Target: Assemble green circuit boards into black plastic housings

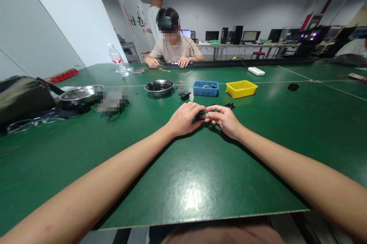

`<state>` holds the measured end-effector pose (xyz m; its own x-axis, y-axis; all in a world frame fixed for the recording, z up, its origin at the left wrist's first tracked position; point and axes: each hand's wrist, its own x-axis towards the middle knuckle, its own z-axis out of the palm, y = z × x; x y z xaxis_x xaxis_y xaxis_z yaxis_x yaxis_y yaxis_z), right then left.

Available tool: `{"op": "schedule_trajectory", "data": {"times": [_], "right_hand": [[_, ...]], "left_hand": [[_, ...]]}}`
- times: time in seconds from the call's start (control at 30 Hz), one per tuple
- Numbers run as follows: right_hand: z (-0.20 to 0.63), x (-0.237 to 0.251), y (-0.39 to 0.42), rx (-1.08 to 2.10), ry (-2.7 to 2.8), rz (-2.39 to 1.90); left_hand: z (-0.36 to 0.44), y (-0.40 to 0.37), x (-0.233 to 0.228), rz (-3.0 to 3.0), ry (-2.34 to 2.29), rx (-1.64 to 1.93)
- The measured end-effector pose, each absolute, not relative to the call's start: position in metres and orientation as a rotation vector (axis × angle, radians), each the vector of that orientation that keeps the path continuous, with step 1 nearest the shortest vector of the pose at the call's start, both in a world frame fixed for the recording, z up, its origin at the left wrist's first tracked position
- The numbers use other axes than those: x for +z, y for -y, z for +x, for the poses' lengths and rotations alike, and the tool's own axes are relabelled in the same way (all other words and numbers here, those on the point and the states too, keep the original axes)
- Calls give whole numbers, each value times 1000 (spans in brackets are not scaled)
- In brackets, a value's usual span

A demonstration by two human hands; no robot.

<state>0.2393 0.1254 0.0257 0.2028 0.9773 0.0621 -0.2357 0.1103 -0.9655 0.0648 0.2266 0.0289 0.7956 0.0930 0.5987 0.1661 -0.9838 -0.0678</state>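
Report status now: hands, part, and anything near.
Left hand and right hand both pinch small black part. Another black part just behind. Blue bin farther back.

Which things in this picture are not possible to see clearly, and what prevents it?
Head view only:
- Small black part: mostly covered by the fingers of the left hand and right hand.
- Contents of blue bin: too small to tell.
- Object beside the steel bowl: blurred out.
- Contents of yellow bin: hidden by its wall.

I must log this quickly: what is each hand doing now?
Left hand: fingers closed on the small black part.
Right hand: fingers pinching the same part.
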Motion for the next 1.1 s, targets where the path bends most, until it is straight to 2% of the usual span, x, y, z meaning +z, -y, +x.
{"op": "schedule_trajectory", "data": {"times": [0.17,0.43,0.67,0.83,1.1], "right_hand": [[238,28,-124,1134,936,-1073],[240,25,-127,935,1064,-1127],[248,19,-132,576,1187,-1210],[277,19,-137,179,1323,-1401],[315,18,-147,-153,1441,-1756]], "left_hand": [[65,-227,29,-2870,208,-865],[64,-228,28,-2859,194,-828],[64,-228,28,-2863,221,-837],[64,-227,30,-2864,213,-806],[65,-227,30,-2920,286,-792]]}}
